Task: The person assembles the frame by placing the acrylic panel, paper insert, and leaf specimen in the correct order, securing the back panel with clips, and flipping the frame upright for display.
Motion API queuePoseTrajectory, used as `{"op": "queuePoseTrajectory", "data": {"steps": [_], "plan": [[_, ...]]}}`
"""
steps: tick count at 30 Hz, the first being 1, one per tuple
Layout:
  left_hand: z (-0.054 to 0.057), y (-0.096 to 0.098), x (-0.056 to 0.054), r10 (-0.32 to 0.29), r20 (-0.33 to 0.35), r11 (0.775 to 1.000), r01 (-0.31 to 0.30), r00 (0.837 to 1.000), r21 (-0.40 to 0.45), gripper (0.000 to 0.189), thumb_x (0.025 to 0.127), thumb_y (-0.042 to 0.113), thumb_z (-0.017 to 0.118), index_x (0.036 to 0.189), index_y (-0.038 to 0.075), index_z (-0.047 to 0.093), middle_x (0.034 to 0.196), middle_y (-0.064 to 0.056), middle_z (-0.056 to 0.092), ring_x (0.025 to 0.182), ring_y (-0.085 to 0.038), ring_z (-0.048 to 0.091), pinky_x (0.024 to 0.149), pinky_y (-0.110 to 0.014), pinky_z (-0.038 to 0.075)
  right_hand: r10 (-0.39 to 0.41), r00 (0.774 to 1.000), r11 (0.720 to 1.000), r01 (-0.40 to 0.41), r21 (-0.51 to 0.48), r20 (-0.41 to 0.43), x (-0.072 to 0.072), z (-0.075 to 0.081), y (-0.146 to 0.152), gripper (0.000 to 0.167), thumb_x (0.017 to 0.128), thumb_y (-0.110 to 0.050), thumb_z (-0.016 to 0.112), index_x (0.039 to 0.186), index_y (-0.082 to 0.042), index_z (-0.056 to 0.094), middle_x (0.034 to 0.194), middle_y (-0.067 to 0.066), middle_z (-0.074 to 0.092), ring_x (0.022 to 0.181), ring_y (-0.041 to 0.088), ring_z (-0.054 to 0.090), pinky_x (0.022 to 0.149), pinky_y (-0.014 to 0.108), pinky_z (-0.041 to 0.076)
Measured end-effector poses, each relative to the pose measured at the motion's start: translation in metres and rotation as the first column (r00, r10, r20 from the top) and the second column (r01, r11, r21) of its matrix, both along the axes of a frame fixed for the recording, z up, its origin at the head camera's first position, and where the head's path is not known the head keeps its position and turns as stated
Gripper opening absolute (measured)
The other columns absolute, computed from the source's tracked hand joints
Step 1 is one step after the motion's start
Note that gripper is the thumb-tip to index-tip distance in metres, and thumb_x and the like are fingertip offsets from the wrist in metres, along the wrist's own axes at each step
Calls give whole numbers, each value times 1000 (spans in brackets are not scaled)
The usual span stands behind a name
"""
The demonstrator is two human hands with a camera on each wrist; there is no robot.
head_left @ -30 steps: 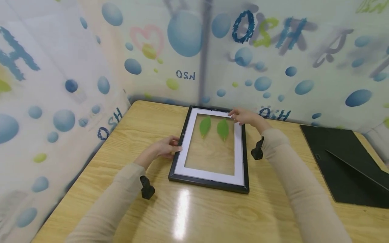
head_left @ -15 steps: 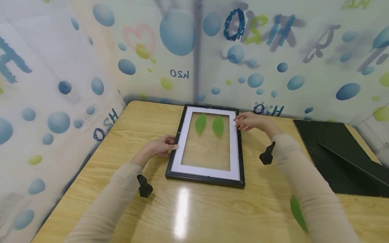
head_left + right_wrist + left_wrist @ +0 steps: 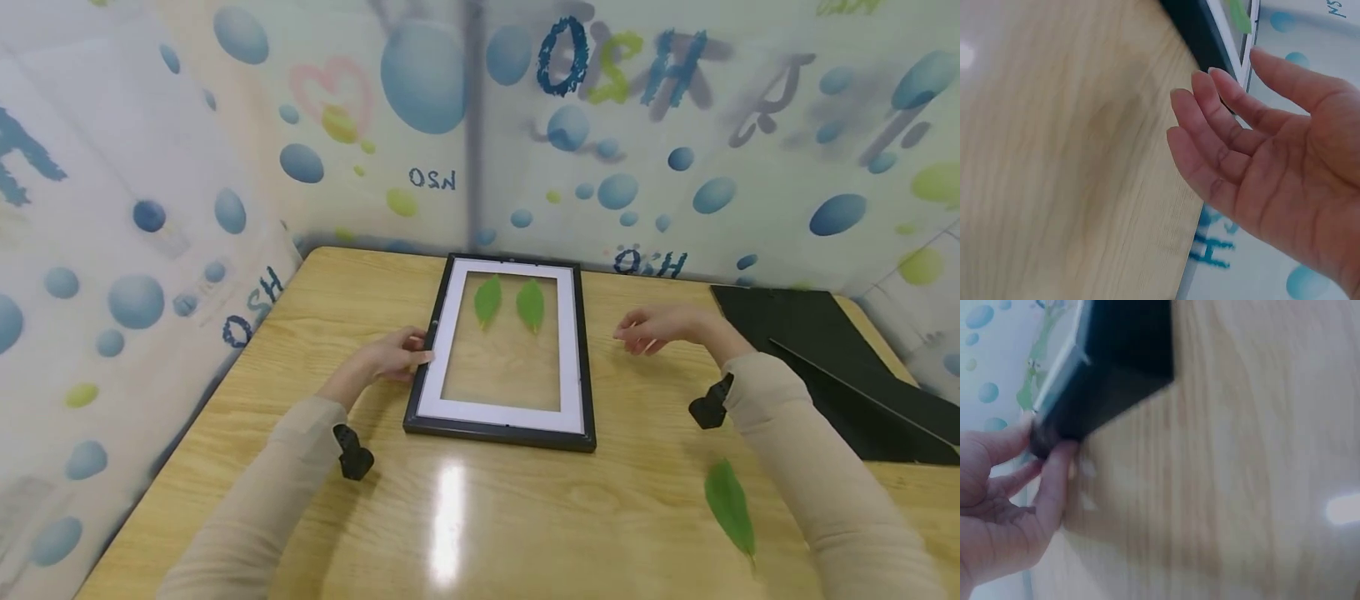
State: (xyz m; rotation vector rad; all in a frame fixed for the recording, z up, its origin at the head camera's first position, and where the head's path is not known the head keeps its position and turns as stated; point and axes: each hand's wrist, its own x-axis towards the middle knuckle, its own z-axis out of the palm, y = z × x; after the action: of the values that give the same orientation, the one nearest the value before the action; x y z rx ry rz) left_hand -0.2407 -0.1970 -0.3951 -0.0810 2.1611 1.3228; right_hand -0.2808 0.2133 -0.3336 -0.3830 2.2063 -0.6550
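A black picture frame (image 3: 498, 430) with a white mat (image 3: 480, 408) lies on the table, its middle see-through. Two green leaves, a left one (image 3: 487, 300) and a right one (image 3: 530, 305), lie side by side in its upper part. My left hand (image 3: 392, 355) pinches the frame's left edge, thumb on top and fingers at the side, as the left wrist view also shows with the frame's dark side (image 3: 1110, 375). To the right of the frame, my right hand (image 3: 660, 327) is in the air, fingers loosely bent and holding nothing; its palm (image 3: 1285, 169) shows in the right wrist view.
A third green leaf (image 3: 729, 506) lies on the wooden table (image 3: 600, 533) near my right forearm. At the right is a black backing board (image 3: 795, 321) with its stand flap raised (image 3: 855, 392). A printed curtain (image 3: 345, 200) borders the table's back and left.
My right hand has left the frame's upper right edge and moved right. My left hand keeps its hold. The view has shifted rightward, and the third leaf has come into sight.
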Motion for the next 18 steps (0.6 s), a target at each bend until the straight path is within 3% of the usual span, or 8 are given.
{"op": "queuePoseTrajectory", "data": {"steps": [5, 12, 18], "plan": [[2, 9, -1, -14, 2, 999, 14, 1000, -40, 57, 93, 15, 51, 141, 2, 22, 142, -22, 28, 121, -31, 42, 94, -39, 48, 5, 998, 1000, -5, -3, 63, 19, -3, 27, 49, 93, -30, 49, 127, 5, 41, 111, 15, 56, 102, 21, 53, 93, 39, 47], [7, 22, -3, -8, -6, 993, 7, 1000, -115, 56, 93, 18, 52, 140, 5, 25, 141, -19, 32, 110, -23, 46, 81, -28, 50, 15, 983, 999, -8, -39, 182, 48, -14, 69, 50, 91, -30, 54, 128, 2, 44, 122, 13, 52, 108, 20, 52, 92, 40, 46], [8, 33, -5, -28, 11, 994, 29, 1000, -103, 60, 93, 19, 53, 142, 5, 21, 144, -19, 29, 119, -27, 45, 88, -33, 50, 20, 965, 998, -6, -55, 262, 74, -22, 96, 48, 90, -26, 58, 128, 2, 47, 111, 7, 59, 97, 13, 55, 83, 31, 47]]}}
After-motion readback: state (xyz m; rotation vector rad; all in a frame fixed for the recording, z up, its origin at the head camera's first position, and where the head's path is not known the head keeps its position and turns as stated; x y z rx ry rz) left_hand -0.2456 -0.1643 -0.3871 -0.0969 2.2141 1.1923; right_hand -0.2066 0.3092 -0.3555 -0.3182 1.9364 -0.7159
